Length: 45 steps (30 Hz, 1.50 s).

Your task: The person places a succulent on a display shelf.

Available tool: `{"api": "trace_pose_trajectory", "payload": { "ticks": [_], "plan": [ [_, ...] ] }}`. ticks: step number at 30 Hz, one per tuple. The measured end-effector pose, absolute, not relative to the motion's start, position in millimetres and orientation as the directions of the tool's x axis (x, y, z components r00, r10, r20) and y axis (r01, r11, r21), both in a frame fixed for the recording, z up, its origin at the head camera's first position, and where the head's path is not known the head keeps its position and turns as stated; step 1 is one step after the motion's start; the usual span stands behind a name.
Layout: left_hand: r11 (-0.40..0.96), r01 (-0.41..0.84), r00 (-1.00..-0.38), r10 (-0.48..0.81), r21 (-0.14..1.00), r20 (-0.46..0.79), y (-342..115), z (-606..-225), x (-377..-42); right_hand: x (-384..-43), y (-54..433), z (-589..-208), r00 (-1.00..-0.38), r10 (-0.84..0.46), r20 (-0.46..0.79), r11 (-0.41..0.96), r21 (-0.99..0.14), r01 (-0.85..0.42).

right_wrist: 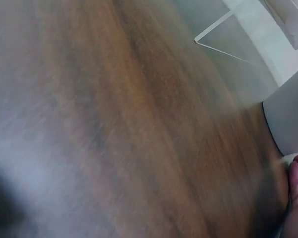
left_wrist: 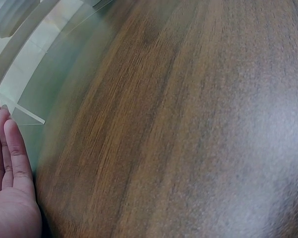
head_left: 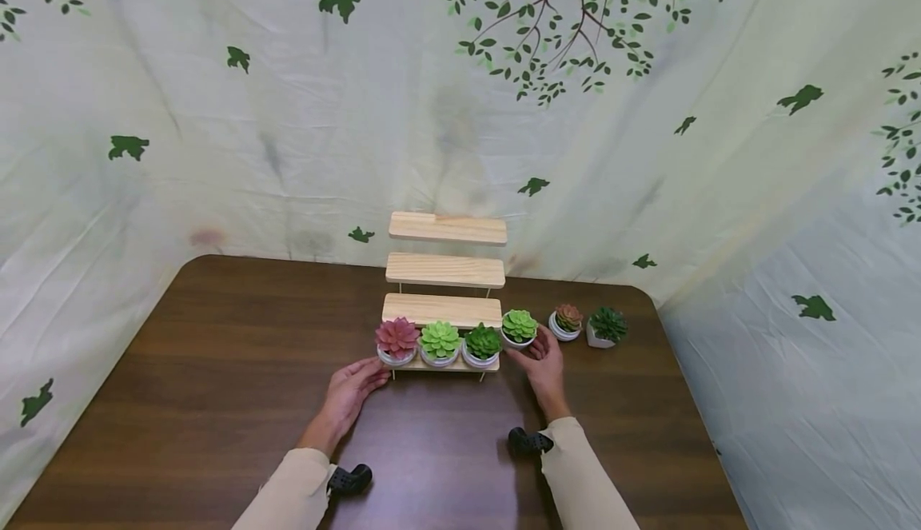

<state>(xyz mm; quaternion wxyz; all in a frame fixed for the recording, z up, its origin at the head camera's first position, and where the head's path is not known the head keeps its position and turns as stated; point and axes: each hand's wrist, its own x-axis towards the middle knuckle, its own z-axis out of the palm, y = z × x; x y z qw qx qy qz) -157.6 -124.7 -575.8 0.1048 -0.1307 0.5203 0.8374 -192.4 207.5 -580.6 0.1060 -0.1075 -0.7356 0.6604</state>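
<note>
A tiered wooden stand (head_left: 442, 310) is at the back of the table. Its lowest step carries a pink potted succulent (head_left: 397, 340), a light green one (head_left: 440, 340) and a dark green one (head_left: 482, 343). My left hand (head_left: 351, 392) is at the left end of that step, fingertips right at its edge beside the pink plant's pot. In the left wrist view, the fingers (left_wrist: 21, 153) lie straight together. My right hand (head_left: 544, 370) holds another light green potted succulent (head_left: 520, 327) just right of the stand. Its smooth white pot (right_wrist: 290, 116) shows between thumb and fingers in the right wrist view.
Right of my right hand stand a reddish-brown potted succulent (head_left: 567, 320) and a dark green plant in a white angular pot (head_left: 606, 327). The stand's upper steps rise toward a leaf-patterned curtain (head_left: 288, 114) behind the brown wooden table (head_left: 216, 386).
</note>
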Motion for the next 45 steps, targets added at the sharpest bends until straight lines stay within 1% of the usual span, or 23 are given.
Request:
{"api": "trace_pose_trajectory", "payload": {
  "ticks": [5, 16, 21, 24, 28, 31, 37, 45],
  "plan": [
    [-0.437, -0.315, -0.944, 0.050, 0.843, -0.327, -125, -575, -157, -197, 205, -581, -0.958, 0.285, 0.024, 0.108, -0.994, 0.007],
    [-0.412, -0.316, -0.944, 0.052, 0.854, -0.325, -127, -573, -156, -203, 202, -583, -0.959, 0.282, 0.020, 0.069, -0.998, -0.001],
    [-0.411, -0.306, -0.948, 0.051, 0.859, -0.314, -125, -576, -153, -200, 203, -582, -0.963, 0.271, 0.011, 0.055, -0.999, 0.004],
    [-0.427, -0.309, -0.947, 0.050, 0.850, -0.319, -123, -577, -153, -192, 203, -569, -0.967, 0.255, 0.018, 0.067, -0.998, -0.001],
    [-0.436, -0.318, -0.941, 0.037, 0.842, -0.336, -123, -578, -154, -192, 203, -566, -0.966, 0.257, 0.026, 0.082, -0.997, -0.005],
    [-0.426, -0.316, -0.942, 0.035, 0.848, -0.333, -124, -578, -156, -198, 206, -573, -0.959, 0.281, 0.026, 0.070, -0.998, -0.006],
    [-0.434, -0.301, -0.949, 0.046, 0.849, -0.313, -126, -577, -158, -198, 212, -556, -0.952, 0.303, 0.055, 0.101, -0.995, -0.025],
    [-0.445, -0.302, -0.949, 0.053, 0.843, -0.312, -126, -579, -158, -194, 213, -530, -0.961, 0.271, 0.061, 0.127, -0.992, -0.027]
  ]
}}
